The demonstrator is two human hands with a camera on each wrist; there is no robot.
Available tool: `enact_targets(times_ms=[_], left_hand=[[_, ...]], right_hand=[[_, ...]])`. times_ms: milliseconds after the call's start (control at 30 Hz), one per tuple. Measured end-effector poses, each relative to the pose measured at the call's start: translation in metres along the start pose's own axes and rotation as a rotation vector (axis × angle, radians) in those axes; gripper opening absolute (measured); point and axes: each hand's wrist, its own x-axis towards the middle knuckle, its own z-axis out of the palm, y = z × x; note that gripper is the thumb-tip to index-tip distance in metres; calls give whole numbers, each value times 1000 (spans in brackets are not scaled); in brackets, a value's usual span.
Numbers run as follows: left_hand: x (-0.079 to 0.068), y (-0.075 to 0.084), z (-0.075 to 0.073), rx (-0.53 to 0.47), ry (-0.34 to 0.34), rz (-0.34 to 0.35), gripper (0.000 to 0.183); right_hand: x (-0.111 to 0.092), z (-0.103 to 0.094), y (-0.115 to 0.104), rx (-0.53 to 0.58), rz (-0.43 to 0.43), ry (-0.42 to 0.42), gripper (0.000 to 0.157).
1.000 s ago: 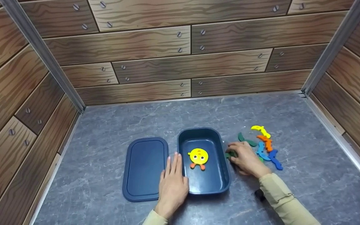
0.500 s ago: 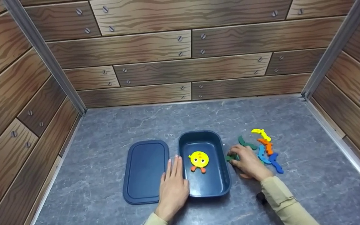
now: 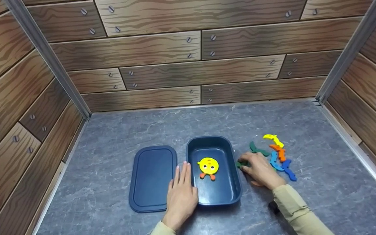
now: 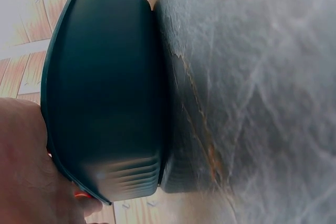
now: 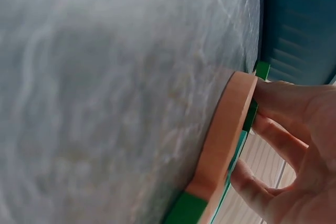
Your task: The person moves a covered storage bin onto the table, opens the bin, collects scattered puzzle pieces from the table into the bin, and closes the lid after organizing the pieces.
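Note:
A dark blue plastic box (image 3: 219,192) stands uncovered on the table, holding a yellow face-shaped toy piece (image 3: 208,165) with two orange feet. My left hand (image 3: 182,192) rests along the box's left rim with its fingers straight. On the box's other side, my right hand (image 3: 260,170) pinches a small dark green toy piece (image 3: 241,164) low over the table. In the right wrist view, thumb and fingertips meet that green piece (image 5: 262,70), partly hidden behind a brown curved piece (image 5: 223,135) on the table.
The box's flat blue lid (image 3: 152,179) lies to its left. Right of the box are curved pieces: dark green (image 3: 258,150), yellow (image 3: 274,140), orange (image 3: 278,152), light blue (image 3: 274,162) and dark blue (image 3: 289,170). Wood-patterned walls (image 3: 162,68) enclose the table's back and sides.
The brown piece has come into view below my right palm, which has shifted slightly. My left hand, the box and the lid hold their places; the head view has tilted a little.

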Motion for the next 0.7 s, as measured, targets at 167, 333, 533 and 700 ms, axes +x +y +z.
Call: enact_targets(times_ms=[167, 333, 533, 700], left_hand=[[0, 1, 0, -2, 4, 0, 67], [-1, 1, 0, -3, 0, -6, 67], [0, 1, 1, -4, 6, -1, 67], [0, 0, 1, -7, 15, 3, 68]], right_hand=[[-1, -1, 0, 0, 1, 11, 18], [-2, -1, 1, 21, 36, 29, 19], [-3, -2, 1, 69, 69, 44, 18], [-4, -3, 0, 123, 76, 48, 21]])
